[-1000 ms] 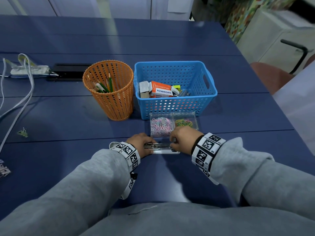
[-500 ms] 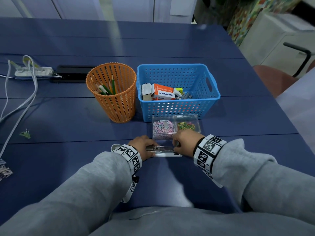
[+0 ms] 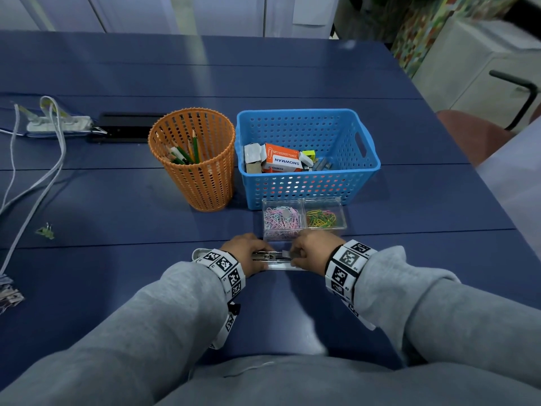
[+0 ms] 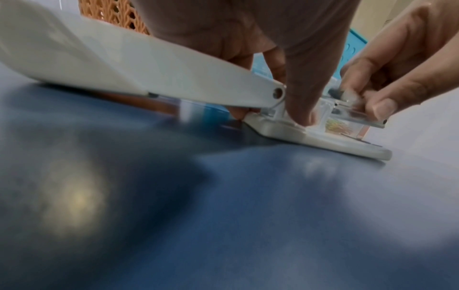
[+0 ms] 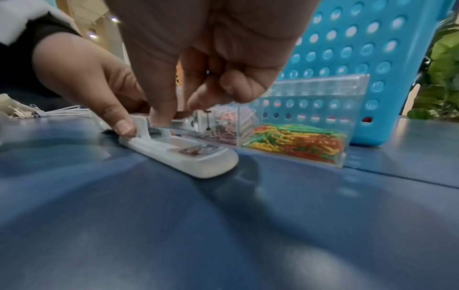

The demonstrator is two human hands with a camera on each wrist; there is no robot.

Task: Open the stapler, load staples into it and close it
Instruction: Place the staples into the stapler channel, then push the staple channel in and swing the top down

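A white stapler (image 3: 276, 262) lies open on the blue table, its cover (image 4: 124, 64) swung back to the left under my left wrist. My left hand (image 3: 246, 250) grips the stapler at the hinge, thumb pressed on the near side of the base (image 4: 310, 137). My right hand (image 3: 313, 250) pinches a short grey strip of staples (image 3: 288, 254) on the metal magazine (image 5: 171, 127), thumb in front and fingers behind. The anvil end of the base (image 5: 193, 157) points right and is uncovered. How far the strip sits in the channel is hidden by the fingers.
Just beyond the hands stands a clear two-compartment box (image 3: 322, 198) of paper clips, and behind it a blue basket (image 3: 304, 189) with staple boxes. An orange pen cup (image 3: 193, 171) is at its left. Cables and a power strip (image 3: 58, 124) lie far left, binder clips (image 3: 8, 297) at the left edge.
Both hands stay at the open stapler. The right fingers have shifted a little along the magazine, and the grey strip now shows between the two hands.
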